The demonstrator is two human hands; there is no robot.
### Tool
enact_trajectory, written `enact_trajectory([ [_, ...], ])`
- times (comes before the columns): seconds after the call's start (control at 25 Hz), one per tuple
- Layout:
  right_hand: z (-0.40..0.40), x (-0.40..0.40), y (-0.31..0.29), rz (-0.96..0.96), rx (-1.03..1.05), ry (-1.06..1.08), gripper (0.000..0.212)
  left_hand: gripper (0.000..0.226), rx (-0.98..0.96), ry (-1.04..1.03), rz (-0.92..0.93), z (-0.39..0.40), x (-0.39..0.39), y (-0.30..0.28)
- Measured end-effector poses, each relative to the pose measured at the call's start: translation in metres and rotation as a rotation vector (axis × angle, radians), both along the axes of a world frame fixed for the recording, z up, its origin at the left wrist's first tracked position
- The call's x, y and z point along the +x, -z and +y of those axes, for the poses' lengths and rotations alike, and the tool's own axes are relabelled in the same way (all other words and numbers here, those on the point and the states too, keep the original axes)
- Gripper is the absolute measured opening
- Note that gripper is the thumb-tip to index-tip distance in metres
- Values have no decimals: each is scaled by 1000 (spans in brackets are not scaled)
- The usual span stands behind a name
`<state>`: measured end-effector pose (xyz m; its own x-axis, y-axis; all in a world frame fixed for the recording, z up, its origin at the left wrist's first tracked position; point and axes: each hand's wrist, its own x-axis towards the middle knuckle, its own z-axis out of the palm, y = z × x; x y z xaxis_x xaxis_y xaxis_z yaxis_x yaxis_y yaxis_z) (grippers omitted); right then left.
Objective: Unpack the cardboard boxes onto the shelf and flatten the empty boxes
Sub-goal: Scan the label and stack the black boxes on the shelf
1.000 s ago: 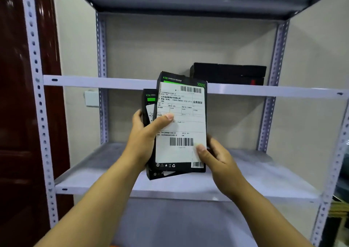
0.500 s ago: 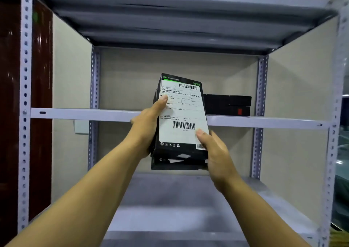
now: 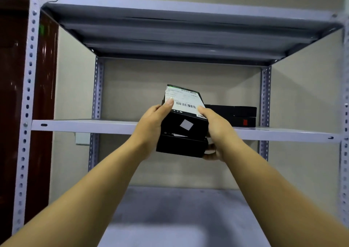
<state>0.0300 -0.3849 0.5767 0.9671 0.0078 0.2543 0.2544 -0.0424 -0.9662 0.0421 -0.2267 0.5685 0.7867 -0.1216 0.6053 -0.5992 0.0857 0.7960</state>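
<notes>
**Two black boxes raised to the middle shelf**

The step in hand appears to be shelving: a stack of two flat black product boxes, the upper one carrying a white shipping label with barcodes and the lower one plain black, is held up at the front edge of the grey metal middle shelf, not yet resting on it. The stack tilts, its far end raised and angled over the shelf lip, its near end showing a small pale square sticker. Just to the right, further back on the same shelf, lie two more flat black boxes, stacked, one with a small red mark.

The next move likely calls for levelling the stack, sliding it forward onto the shelf board beside the boxes already there, and keeping the two held boxes from shearing apart as the bottom one meets the lip.

Both arms reach up and forward, bare to the elbow. The left hand grips the stack's left side, thumb laid on the label. The right hand holds the right side, thumb on the label's corner and fingers curled beneath the lower box.
</notes>
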Motion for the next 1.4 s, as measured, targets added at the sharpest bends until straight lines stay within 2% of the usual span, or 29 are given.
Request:
enact_trajectory([
  [0.04,3,6,-5,-17,-52,20,38,60,11,-7,-8,3,5,-1],
  [0.16,14,21,-21,-67,-161,78,54,47,28,-38,-2,12,16,-7],
  [0.28,24,34,-32,-103,-229,72,64,49,13,-61,54,24,29,-19],
  [0.48,31,50,-41,-199,-317,-17,54,51,54,-120,124,36,51,-39],
  [0.76,41,82,-49,-254,-379,65,48,52,178,-222,225,51,77,-56],
  [0.96,36,95,-48,-302,-388,-78,29,34,428,-448,105,69,74,-50],
  [1.08,31,98,-50,-302,-398,-175,32,29,460,-442,71,76,69,-50],
  [1.28,33,114,-55,-308,-520,-129,33,38,530,-494,75,81,82,-57],
  [1.4,33,128,-57,-285,-521,-103,33,32,554,-516,89,75,97,-60],
])
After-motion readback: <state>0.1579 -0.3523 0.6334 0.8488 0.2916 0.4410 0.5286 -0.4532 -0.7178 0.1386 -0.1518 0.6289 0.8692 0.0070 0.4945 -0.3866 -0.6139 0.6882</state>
